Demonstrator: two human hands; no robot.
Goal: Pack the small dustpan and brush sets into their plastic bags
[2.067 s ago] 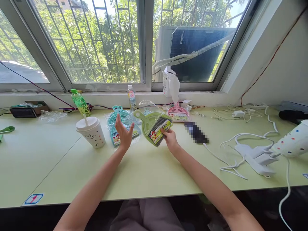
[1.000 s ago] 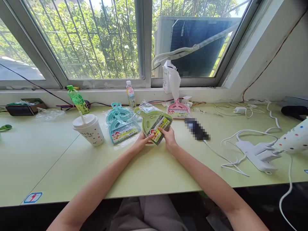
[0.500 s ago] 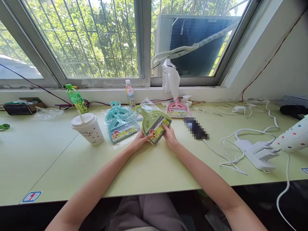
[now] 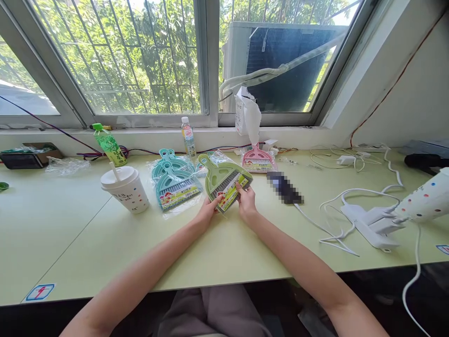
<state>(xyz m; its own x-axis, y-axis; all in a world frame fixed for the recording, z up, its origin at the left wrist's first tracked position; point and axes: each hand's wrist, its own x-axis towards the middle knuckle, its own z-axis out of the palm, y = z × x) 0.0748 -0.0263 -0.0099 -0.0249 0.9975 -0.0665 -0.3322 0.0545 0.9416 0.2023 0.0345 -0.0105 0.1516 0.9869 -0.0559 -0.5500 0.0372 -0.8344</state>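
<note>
A green dustpan and brush set (image 4: 226, 180) with a printed yellow label is held between my two hands over the table. My left hand (image 4: 209, 208) grips its lower left edge, thumb on the front. On the lower right, my right hand (image 4: 246, 199) is closed on the set with fingers over the label. Just left of it lie teal dustpan and brush sets (image 4: 178, 189) in clear plastic, overlapping each other. A pink dustpan and brush set (image 4: 258, 159) rests behind, near the wall. The backs of both hands' grips are hidden.
A white lidded cup with a straw (image 4: 125, 189) stands on the left, a green bottle (image 4: 110, 146) behind it. A clear bottle (image 4: 188, 137) is by the sill. To the right are a blurred phone (image 4: 285, 188), a white power strip (image 4: 368, 227) and loose cables.
The green set has shifted very slightly to the right in both hands, which keep their hold. The whole view has moved a little.
</note>
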